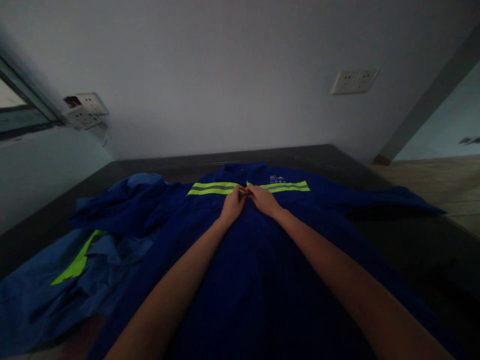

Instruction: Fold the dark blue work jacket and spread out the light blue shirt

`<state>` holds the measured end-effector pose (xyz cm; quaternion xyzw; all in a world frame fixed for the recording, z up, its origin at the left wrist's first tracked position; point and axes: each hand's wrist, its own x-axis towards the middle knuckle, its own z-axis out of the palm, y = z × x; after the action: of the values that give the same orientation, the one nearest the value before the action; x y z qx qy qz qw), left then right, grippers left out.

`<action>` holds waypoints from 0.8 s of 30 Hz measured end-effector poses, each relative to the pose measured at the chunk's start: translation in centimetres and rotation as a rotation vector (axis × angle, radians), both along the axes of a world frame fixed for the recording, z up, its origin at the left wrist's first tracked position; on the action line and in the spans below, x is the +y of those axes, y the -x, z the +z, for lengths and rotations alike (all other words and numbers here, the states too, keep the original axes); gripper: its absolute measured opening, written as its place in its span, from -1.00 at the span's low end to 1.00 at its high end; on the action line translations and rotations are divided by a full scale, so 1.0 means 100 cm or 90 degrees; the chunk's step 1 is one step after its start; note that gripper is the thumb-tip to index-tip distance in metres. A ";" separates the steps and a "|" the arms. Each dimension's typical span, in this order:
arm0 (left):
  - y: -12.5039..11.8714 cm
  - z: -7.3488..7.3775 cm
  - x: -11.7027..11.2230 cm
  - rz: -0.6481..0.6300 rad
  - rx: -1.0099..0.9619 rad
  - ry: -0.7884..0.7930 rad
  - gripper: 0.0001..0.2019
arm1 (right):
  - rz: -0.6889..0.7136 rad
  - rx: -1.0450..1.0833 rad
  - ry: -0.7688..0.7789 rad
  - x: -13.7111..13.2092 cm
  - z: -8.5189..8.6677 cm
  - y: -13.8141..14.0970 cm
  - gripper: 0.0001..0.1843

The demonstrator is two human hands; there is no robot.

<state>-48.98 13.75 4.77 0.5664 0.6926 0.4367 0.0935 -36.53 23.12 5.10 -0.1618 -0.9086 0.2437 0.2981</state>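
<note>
A dark blue work shirt (pixel 255 270) with yellow-green reflective stripes across the chest lies spread front-up on a dark table (pixel 412 240), collar away from me. My left hand (pixel 233 204) and my right hand (pixel 263 199) meet at the shirt's front opening just below the stripes. Both pinch the fabric edges there with closed fingers, thumbs touching. Whatever small part sits between the fingertips is hidden.
A second, lighter blue garment (pixel 75 270) with a yellow-green stripe lies crumpled on the table to the left. Wall sockets (pixel 354 81) sit on the far wall and more sockets (pixel 84 111) on the left wall. A wooden floor (pixel 442 180) shows at right.
</note>
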 end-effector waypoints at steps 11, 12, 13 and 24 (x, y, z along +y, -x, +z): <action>-0.002 -0.001 0.003 0.053 -0.019 0.009 -0.79 | 0.001 0.126 0.206 0.015 -0.008 0.010 -0.85; -0.002 0.000 0.003 0.057 -0.019 0.010 -0.79 | 0.001 0.131 0.222 0.016 -0.009 0.011 -0.85; -0.002 0.000 0.003 0.062 -0.017 0.012 -0.80 | 0.002 0.135 0.238 0.017 -0.010 0.011 -0.85; 0.001 -0.001 0.003 0.087 0.017 0.048 -0.91 | 0.008 0.137 0.256 0.018 -0.014 0.009 -0.87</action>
<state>-49.12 14.05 4.66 0.5196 0.7466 0.4085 0.0757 -37.48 24.93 3.68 -0.1850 -0.8057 0.4376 0.3537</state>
